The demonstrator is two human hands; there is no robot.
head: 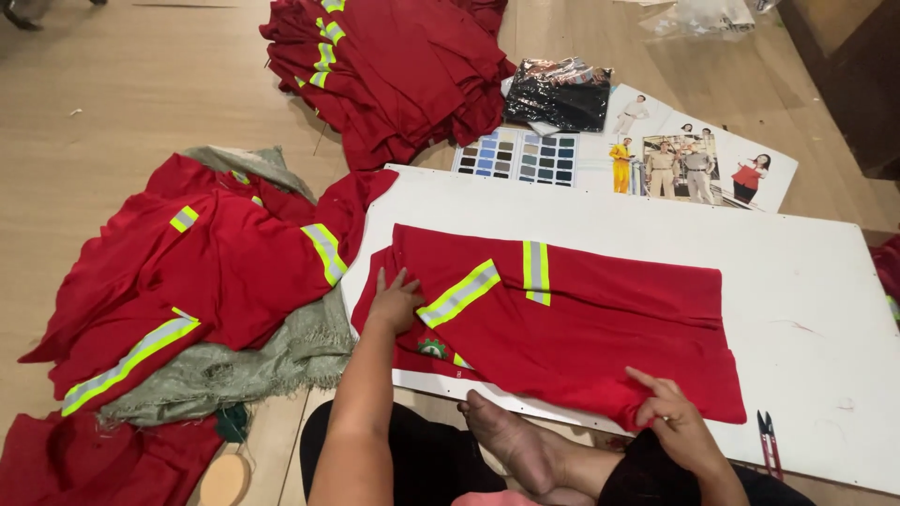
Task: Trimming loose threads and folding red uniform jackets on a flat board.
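I take the board (806, 281) as my landmark: a white panel lying flat on the floor (141, 94). On its left half lies the shirt (581, 328), red with yellow and grey reflective stripes, already part folded, its near edge overhanging the board's front rim.

My left hand (394, 302) rests flat on the shirt's left end, fingers spread, pressing the cloth down; it grips nothing. My right hand (677, 419) is at the shirt's near right corner, just over the board's front edge, and pinches a fold of the red cloth between thumb and fingers.

I judge the step in hand to be folding: one end is pinned while the other is gathered. The next move, as I read it, calls for keeping the left palm firm so the stripes stay lined up, and lifting the pinched corner evenly so the cloth does not drag off the board.

Just right of my right hand, on the board's near edge, lie small snips (768, 440). Left of the board, a loose heap (187, 281) of the same red shirts lies on a green sack (281, 356). Beyond the board's far edge sit a folded stack (394, 66), a colour chart (517, 156), and a dark bagged item (558, 94).
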